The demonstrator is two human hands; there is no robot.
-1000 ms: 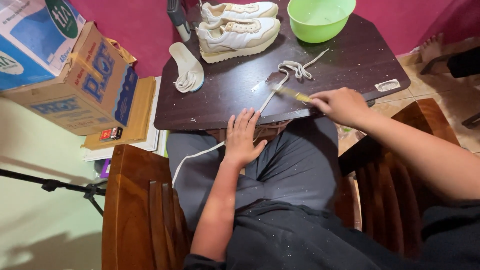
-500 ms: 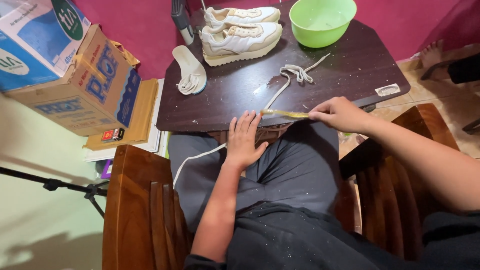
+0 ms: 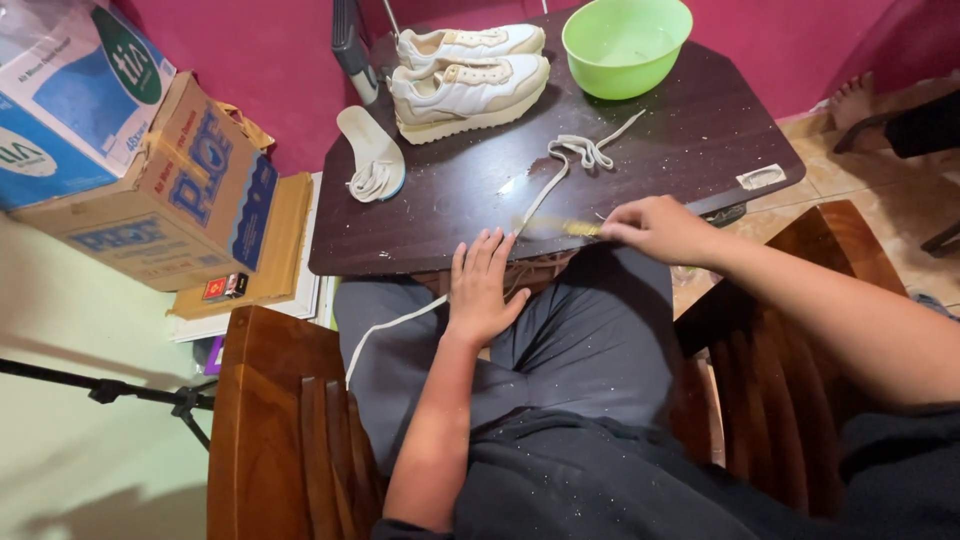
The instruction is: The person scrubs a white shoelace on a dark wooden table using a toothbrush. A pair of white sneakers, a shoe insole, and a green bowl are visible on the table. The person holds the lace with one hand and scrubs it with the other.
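Boxes: two cardboard boxes are stacked at the far left against the pink wall, the blue-and-white one on top of the brown one
Flat carton: a folded brown carton lies just beside the boxes, with a small red packet resting on its near corner
Chair: the wooden chair arm stands at the person's left side, near the dark stand on the floor
Insoles: a pair of white insoles lies on the left part of the dark table
Shoes: two cream sneakers sit side by side at the far edge of the table, with no laces in them
Left hand: the left hand lies flat, fingers spread, at the near table edge and on the lap, pressing down on the lace
Lace: the white shoelace runs from a loose bunch in the middle of the table, under the left hand, and hangs down over the left thigh
Brush: a small yellowish brush, blurred, lies across the lace on the table
Right hand: the right hand is closed on the brush handle, just right of the left hand but not touching it
Bowl: a light green bowl stands at the far right of the table, near the shoes
Foot: another person's bare foot shows on the tiled floor at the far right
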